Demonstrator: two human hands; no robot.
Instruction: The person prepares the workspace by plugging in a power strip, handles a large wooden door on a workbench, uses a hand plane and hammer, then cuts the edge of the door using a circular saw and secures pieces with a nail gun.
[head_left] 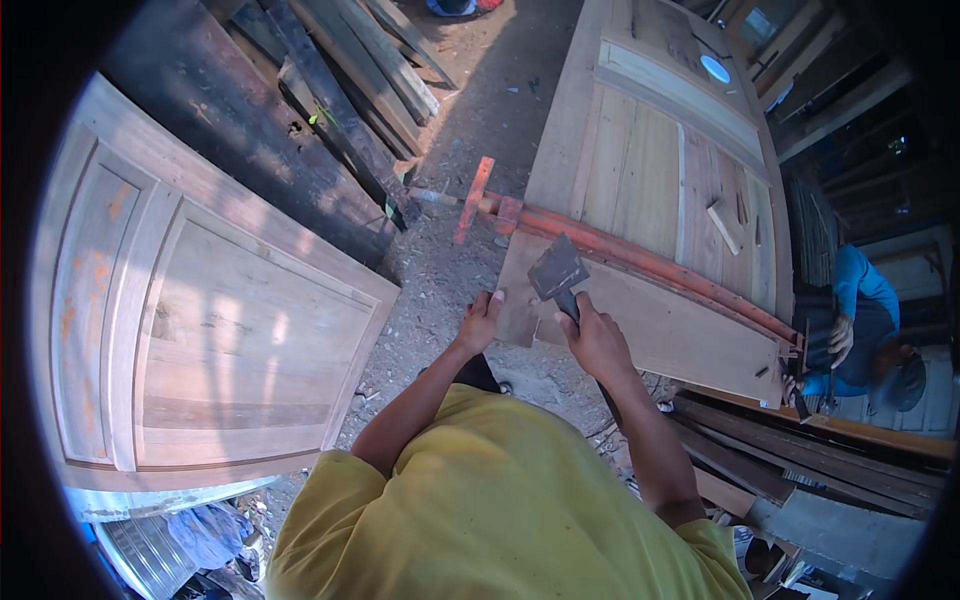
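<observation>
My right hand (600,345) is wrapped round the handle of a dark, square-headed mallet (558,270), whose head is over the near left corner of a pale wooden door (640,165). The handle's end shows below my fist. At that corner my left hand (481,320) has its fingers curled against the left edge of the door's wide end board (650,325). A red-orange bar clamp (640,258) lies across the door, its crosspiece handle sticking out on the left. Small wood offcuts (725,226) rest on the panels.
A co-worker in blue sleeves (866,285) bends at the door's right end, one hand by the clamp's end. Another panelled door (230,330) leans at my left. Dark planks (340,90) are stacked at the far left. More boards (790,450) lie low at my right.
</observation>
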